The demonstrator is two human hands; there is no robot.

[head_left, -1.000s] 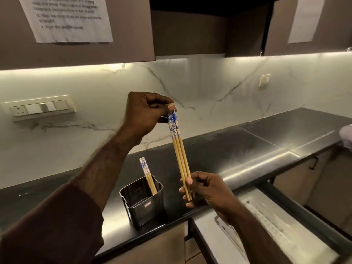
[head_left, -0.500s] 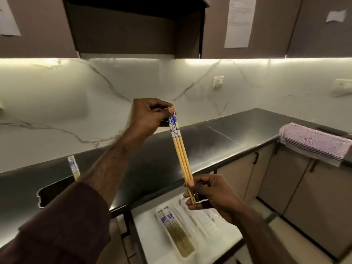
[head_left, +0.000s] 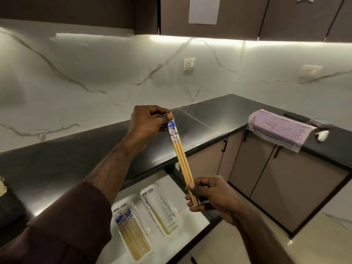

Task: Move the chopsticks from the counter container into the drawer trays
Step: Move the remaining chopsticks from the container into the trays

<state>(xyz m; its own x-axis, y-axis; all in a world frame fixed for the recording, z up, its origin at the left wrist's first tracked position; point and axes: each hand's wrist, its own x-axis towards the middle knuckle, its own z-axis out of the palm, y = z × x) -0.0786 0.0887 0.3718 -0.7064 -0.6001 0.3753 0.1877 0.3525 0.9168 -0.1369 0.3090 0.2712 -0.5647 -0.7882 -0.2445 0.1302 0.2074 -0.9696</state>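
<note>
Below the dark worktop [head_left: 80,159] the open drawer [head_left: 190,223] and trays [head_left: 162,212] have swung into view, so we near placing with left hand [head_left: 146,124] and right hand [head_left: 213,199] each gripping the chopsticks [head_left: 182,162]

Look to your right and you see a striped purple-and-white towel [head_left: 280,129] draped over the edge of the black counter [head_left: 219,113], with a small white crumpled scrap [head_left: 322,134] lying near it. Behind runs a white marble backsplash [head_left: 114,73] carrying two wall sockets [head_left: 189,64], well apart. A sheet of paper [head_left: 204,10] hangs on a dark upper cabinet [head_left: 247,16], and beige lower cabinet doors [head_left: 297,187] stand beneath the counter.
</note>
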